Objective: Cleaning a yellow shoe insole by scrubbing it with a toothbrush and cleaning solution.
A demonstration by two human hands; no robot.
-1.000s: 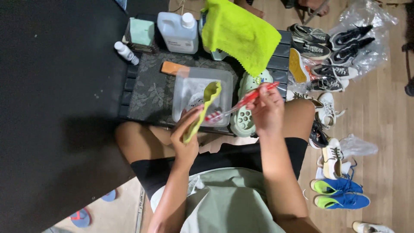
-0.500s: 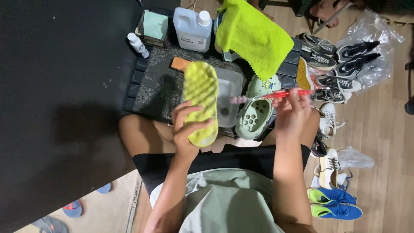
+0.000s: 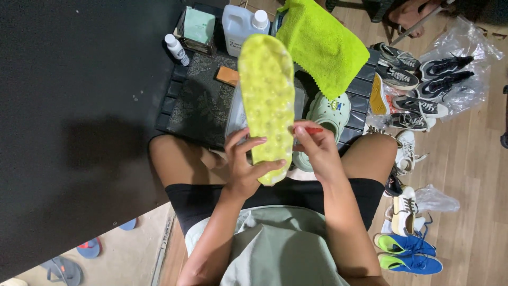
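Left hand (image 3: 244,169) is wrapped round the lower end of the yellow-green insole (image 3: 267,103), thumb across the bumpy face, fingers behind; it stands upright in front of me, above my lap, w/ the top end up near the white jug (image 3: 239,24). Right hand (image 3: 316,151) is closed narrow on a red-handled brush (image 3: 313,130), touching the insole's right edge; bristle end is hidden behind it, can't tell more.

Insole looks light, foam-like, prob. soft & bendy, so the far end would likely flop if held only at the tip. Best grip imo: low-to-mid, pinched edge to edge, thumb on the face for support. The knobbly surface should give decent grip, tho if wet it may get slick.

Around me: pale green clog (image 3: 328,114) just behind the right hand, clear tub (image 3: 235,114) on the dark mat (image 3: 198,103), bright green cloth (image 3: 320,45) further up, small white bottle (image 3: 175,48), sneakers (image 3: 418,90) on the floor to the right.
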